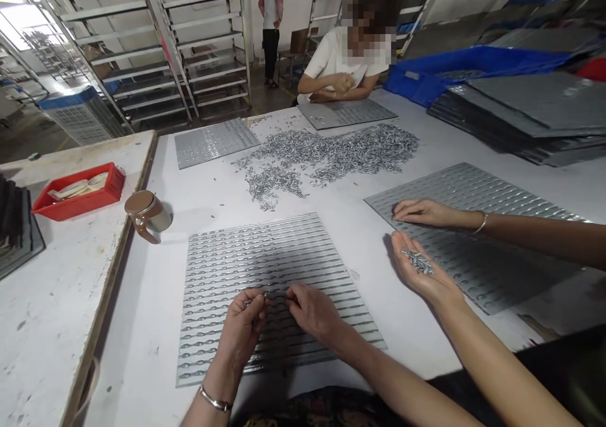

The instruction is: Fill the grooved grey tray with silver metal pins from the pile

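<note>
A grey ridged sheet [284,256] lies on the white table in front of me, with small silvery spindle-shaped pieces [203,268] set in rows along its left side. Over its middle, my left hand [243,326] is curled closed, thumb against forefinger, and bits of the same silvery pieces show between the fingers. Just to its right, my right hand [315,313] is closed in a pinch low over the ridges; whatever its fingertips hold is hidden. Both hands shade the sheet's centre.
A loose heap of silvery pieces [341,152] lies beyond my sheet. At right, a co-worker's palm [421,282] carries pieces beside another ridged sheet [454,180]. Another person sits opposite. A brown-lidded mug [149,212], red tray [80,193], blue bin [411,83] and stacked sheets [530,105] stand around.
</note>
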Motion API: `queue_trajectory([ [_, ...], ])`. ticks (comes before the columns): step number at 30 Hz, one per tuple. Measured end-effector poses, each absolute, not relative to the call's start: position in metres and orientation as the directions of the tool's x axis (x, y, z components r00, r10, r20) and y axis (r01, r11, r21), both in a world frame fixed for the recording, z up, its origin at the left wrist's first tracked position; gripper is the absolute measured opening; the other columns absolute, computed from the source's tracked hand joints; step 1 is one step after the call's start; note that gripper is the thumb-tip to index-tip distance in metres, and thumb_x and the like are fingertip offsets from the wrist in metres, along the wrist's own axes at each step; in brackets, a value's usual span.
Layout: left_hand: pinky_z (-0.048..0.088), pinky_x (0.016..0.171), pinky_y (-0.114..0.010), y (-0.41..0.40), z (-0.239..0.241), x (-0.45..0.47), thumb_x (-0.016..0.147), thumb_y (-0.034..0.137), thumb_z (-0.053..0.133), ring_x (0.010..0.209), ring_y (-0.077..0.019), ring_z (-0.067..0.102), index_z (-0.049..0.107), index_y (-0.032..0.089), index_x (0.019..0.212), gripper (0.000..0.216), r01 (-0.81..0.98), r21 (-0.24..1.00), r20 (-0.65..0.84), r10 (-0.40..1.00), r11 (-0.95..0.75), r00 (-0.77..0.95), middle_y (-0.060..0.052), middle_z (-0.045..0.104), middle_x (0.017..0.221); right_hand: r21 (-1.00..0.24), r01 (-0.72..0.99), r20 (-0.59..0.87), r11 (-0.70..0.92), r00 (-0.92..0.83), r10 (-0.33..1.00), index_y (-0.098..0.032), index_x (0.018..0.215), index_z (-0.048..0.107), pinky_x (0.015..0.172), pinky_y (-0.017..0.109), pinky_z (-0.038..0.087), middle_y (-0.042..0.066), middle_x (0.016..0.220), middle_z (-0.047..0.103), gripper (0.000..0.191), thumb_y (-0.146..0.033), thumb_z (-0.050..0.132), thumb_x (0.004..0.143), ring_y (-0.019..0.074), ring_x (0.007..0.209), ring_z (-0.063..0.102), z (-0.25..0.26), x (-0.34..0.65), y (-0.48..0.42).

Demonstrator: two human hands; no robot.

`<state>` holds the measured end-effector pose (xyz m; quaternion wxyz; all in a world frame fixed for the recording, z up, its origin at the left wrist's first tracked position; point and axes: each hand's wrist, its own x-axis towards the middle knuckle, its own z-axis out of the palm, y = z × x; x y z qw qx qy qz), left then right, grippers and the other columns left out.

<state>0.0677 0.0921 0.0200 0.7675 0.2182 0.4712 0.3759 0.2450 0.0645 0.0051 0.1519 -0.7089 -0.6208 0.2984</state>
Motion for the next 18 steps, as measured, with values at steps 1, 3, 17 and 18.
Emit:
queue_trajectory([
  [1, 0.024, 0.042, -0.015, 0.090, 0.020, 0.069, 0.057, 0.039, 0.093, 0.051, -0.0037, 0.042, 0.065, 0.015, 0.079, 0.043, -0.368, 0.690, -0.556, 0.782, 0.623, 0.282, -0.001, 0.065, 0.072, -0.613, 0.766, -0.228, -0.194, 0.064, 0.972, -0.019, 0.092, 0.063, 0.076, 0.031, 0.047, 0.007, 0.091, 0.073, 0.010, -0.013, 0.058, 0.086, 0.0223, 0.086, 0.068, 0.007, 0.246, 0.064],
  [3, 0.019, 0.040, -0.015, 0.085, 0.020, 0.073, 0.060, 0.044, 0.091, 0.048, -0.0036, 0.039, 0.060, 0.015, 0.074, 0.044, -0.353, 0.692, -0.552, 0.776, 0.630, 0.305, 0.001, 0.061, 0.068, -0.728, 0.669, -0.156, -0.149, 0.049, 0.986, -0.019, 0.096, 0.062, 0.074, 0.030, 0.049, 0.006, 0.088, 0.072, 0.009, -0.019, 0.058, 0.088, 0.0207, 0.082, 0.068, 0.013, 0.247, 0.059],
  [17, 0.032, 0.043, -0.019, 0.077, 0.019, 0.069, 0.069, 0.043, 0.079, 0.056, -0.0093, 0.051, 0.068, 0.013, 0.099, 0.044, -0.291, 0.738, -0.563, 0.793, 0.609, 0.233, -0.005, 0.067, 0.078, -0.782, 0.611, -0.136, -0.125, 0.028, 0.990, -0.020, 0.077, 0.064, 0.067, 0.028, 0.044, 0.002, 0.074, 0.070, 0.014, -0.023, 0.053, 0.087, 0.0178, 0.071, 0.064, 0.010, 0.257, 0.045],
  [18, 0.030, 0.042, -0.018, 0.078, 0.020, 0.065, 0.070, 0.042, 0.078, 0.054, -0.0086, 0.049, 0.067, 0.013, 0.100, 0.043, -0.274, 0.749, -0.556, 0.797, 0.604, 0.237, -0.004, 0.067, 0.076, -0.755, 0.643, -0.152, -0.128, 0.017, 0.988, -0.020, 0.077, 0.065, 0.067, 0.028, 0.044, 0.002, 0.074, 0.071, 0.015, -0.021, 0.053, 0.086, 0.0179, 0.071, 0.064, 0.007, 0.255, 0.046],
])
